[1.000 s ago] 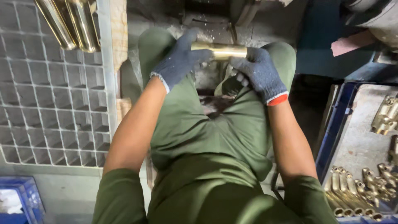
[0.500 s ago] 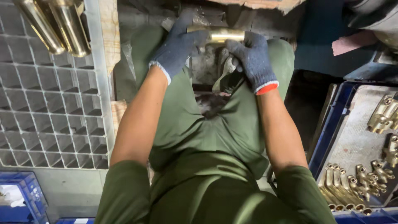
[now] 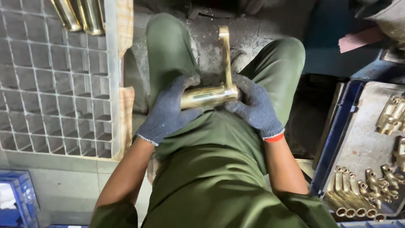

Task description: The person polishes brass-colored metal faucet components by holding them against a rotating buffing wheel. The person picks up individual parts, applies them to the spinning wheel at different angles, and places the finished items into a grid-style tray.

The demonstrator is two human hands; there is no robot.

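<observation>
I am seated in green trousers and both hands wear dark knitted gloves. My left hand (image 3: 168,110) grips the thick barrel end of a polished brass handle part (image 3: 211,94) over my lap. My right hand (image 3: 254,109) holds the other end, where a thin brass arm (image 3: 225,55) rises away from me toward the dusty floor. The part lies roughly level between my knees.
A grey gridded divider tray (image 3: 55,84) stands at my left with a few brass tubes (image 3: 82,14) in its far cells. A blue crate (image 3: 337,139) at my right holds several brass fittings (image 3: 358,194). A blue bin corner (image 3: 17,198) shows at bottom left.
My hands have drawn the brass part back from arm's length to my lap, and it has turned so its thin arm now points away from me.
</observation>
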